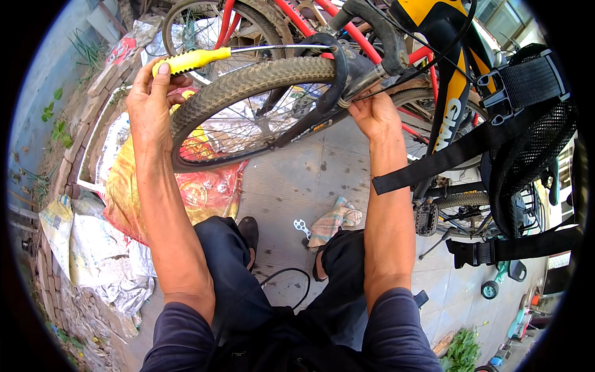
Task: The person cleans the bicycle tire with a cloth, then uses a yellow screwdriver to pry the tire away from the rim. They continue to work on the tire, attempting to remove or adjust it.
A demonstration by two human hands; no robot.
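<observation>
A yellow-handled screwdriver (192, 61) is held in my left hand (152, 99), thumb on top and fingers curled beneath. Its long thin shaft points right and reaches the top of the black front fork (304, 124), above the tyre. My right hand (377, 118) is closed against the near side of the fork crown, just below the silver head tube; its fingertips are partly hidden, so what they pinch cannot be made out. Between my hands lies the bicycle's dusty, knobbly front wheel (248, 79), turned to the left.
Printed sacks (207, 186) lie under the wheel and along the left. A flat multi-hole spanner (302, 227) and a striped cloth (334, 223) lie between my feet. Black straps (446, 149) hang at the right. A red bicycle (291, 15) stands behind; a green plant (462, 350) is at lower right.
</observation>
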